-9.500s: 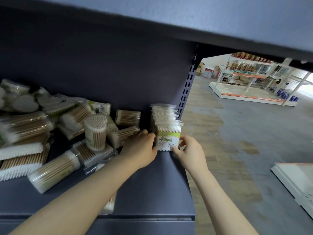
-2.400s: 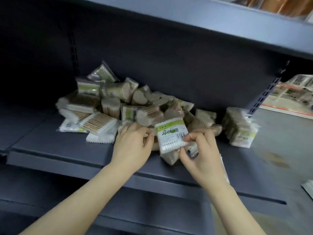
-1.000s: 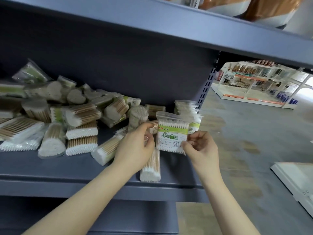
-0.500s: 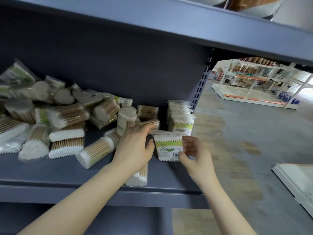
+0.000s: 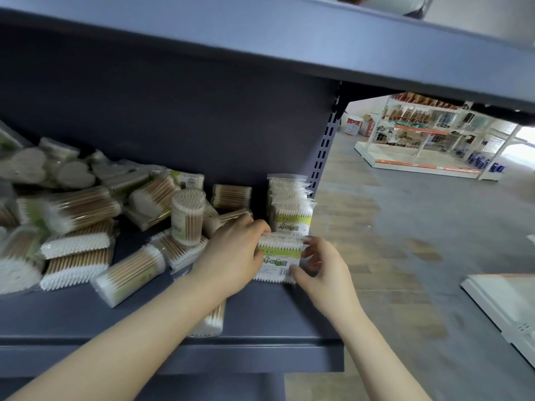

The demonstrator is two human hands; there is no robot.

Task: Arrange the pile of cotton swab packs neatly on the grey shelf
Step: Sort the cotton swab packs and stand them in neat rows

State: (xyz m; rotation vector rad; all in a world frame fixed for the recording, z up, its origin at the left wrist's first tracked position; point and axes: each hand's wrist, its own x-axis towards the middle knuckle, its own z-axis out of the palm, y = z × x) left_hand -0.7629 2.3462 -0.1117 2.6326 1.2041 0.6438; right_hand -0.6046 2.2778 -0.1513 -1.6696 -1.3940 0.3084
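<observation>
the grey shelf (image 5: 86,319) runs in front of me, its right end open to the shop floor. a loose pile of cotton swab packs (image 5: 86,227) lies across its left and middle. at the right end a neat row of packs (image 5: 291,206) stands upright on edge. just in front of that row i hold one pack (image 5: 278,260) upright, my left hand (image 5: 231,253) gripping its left side, my right hand (image 5: 321,270) pinching its right edge with curled fingers.

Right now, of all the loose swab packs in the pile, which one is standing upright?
The round cylindrical pack beside the left hand: it stands on end with swab tips up, while the others lie flat or tilted.
</observation>
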